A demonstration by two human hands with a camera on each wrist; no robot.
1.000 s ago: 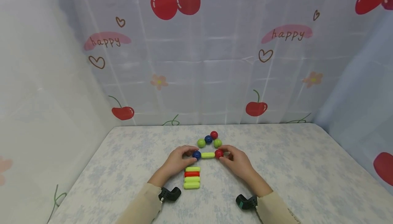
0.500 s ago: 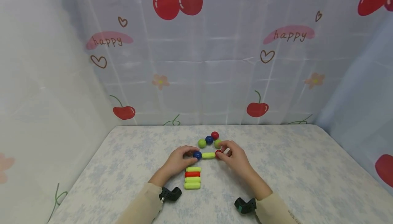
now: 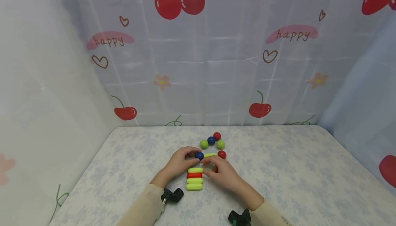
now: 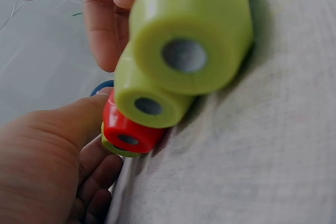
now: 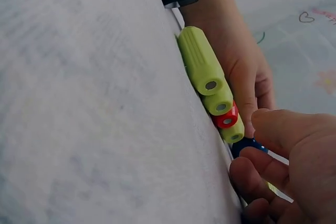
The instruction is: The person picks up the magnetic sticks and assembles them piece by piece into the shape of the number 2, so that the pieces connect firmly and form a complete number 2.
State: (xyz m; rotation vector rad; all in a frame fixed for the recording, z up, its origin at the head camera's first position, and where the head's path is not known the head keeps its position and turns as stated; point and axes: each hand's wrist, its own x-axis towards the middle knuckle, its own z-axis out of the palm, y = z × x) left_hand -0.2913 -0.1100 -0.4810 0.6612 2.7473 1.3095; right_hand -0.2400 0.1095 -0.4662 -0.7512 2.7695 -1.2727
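Note:
My left hand (image 3: 179, 161) pinches a blue ball (image 3: 199, 155) between thumb and fingers. From that ball a yellow-green magnetic rod (image 3: 210, 155) runs to a red ball (image 3: 221, 154), its lower side partly hidden by my right fingers. My right hand (image 3: 225, 175) holds nothing; thumb and fingers are apart, close to the right end of a row of rods. That row has several yellow-green rods (image 3: 194, 186) and a red rod (image 3: 194, 175), lying side by side. Round metal ends show on the red rod (image 4: 126, 140) in the left wrist view.
Behind the hands lie a green ball (image 3: 204, 144), a second green ball (image 3: 220, 144), a blue ball (image 3: 211, 140) and a red ball (image 3: 217, 136). A pale patterned cloth covers the table (image 3: 278, 164). A printed curtain (image 3: 210, 81) hangs behind it.
My right hand has let go of the red ball and moved left and toward me, to the row of rods. The left hand stays at the blue ball.

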